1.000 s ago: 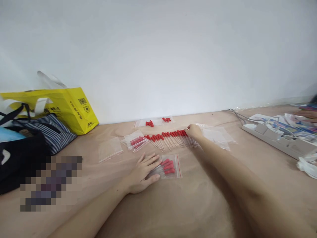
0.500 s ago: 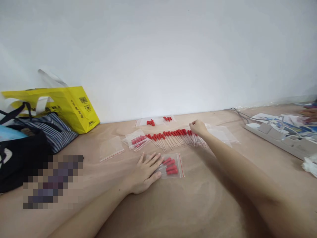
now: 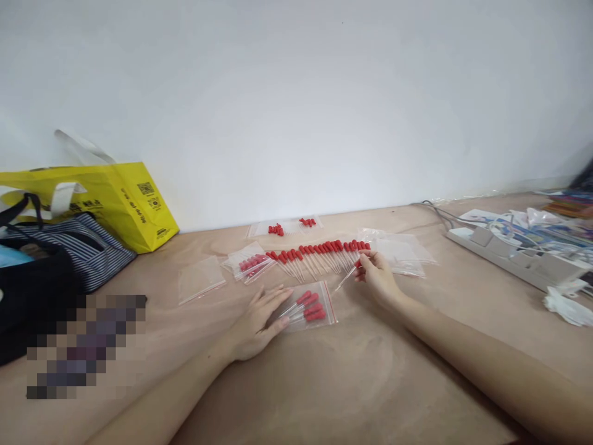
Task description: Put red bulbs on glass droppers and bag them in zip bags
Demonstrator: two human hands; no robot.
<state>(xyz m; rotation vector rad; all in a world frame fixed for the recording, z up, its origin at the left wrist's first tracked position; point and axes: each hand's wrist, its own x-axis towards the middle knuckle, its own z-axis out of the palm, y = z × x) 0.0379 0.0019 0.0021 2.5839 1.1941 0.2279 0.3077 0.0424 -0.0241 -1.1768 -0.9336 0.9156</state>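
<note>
A clear zip bag (image 3: 328, 308) with several red-bulbed droppers (image 3: 315, 308) inside lies on the table. My left hand (image 3: 260, 321) rests on the bag's left part, fingers apart, thumb lower than the others. To its right, my right hand (image 3: 377, 278) pinches a single dropper (image 3: 345, 279) by its red bulb, the clear thin tube pointing down and left toward the bag. Behind both hands runs a row of droppers (image 3: 322, 248), red bulbs away from me. Left of the row are filled bags (image 3: 252, 262).
An empty-looking bag (image 3: 201, 279) lies left, more clear bags (image 3: 403, 250) right. Against the wall are bags of small red pieces (image 3: 277, 230). A yellow bag (image 3: 134, 204) and striped pouch (image 3: 92, 247) stand left; a power strip (image 3: 500, 256) and cables lie right.
My right hand has come back from the row toward me, now with a dropper in its fingers. My left hand has shifted slightly left on the bag, uncovering more of the droppers inside.
</note>
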